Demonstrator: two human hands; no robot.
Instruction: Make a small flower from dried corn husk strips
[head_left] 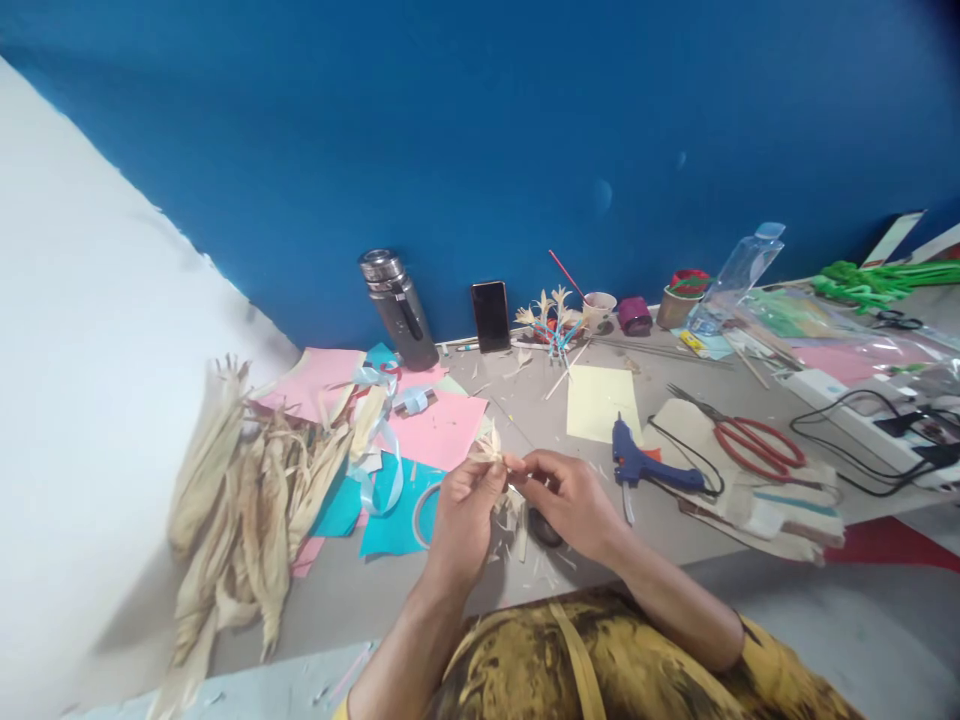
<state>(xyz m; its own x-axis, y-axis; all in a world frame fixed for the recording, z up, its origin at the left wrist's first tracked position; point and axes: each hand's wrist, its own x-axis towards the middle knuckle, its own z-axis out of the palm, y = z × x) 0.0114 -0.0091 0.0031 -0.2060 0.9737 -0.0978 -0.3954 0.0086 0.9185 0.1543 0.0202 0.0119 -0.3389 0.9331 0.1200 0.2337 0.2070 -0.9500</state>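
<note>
My left hand (470, 505) is closed on a small flower of pale dried corn husk (490, 443), whose petals stick up above the thumb. The fingertips of my right hand (564, 492) meet the left ones at the flower's base, pinched together; what lies between them is too small to make out. Below the hands are loose husk scraps (513, 515) and a dark round object (544, 527), partly covered by my right hand. A roll of tape (421, 518) lies just left of my left hand, partly hidden.
Dried corn husks (251, 520) are heaped at left, beside pink paper (442, 428) and blue paper (390, 535). A steel flask (399, 310) and a phone (491, 316) stand behind, near finished husk flowers (555, 325). Rightward lie a blue glue gun (645, 465), red-handled scissors (757, 445) and cables (862, 430).
</note>
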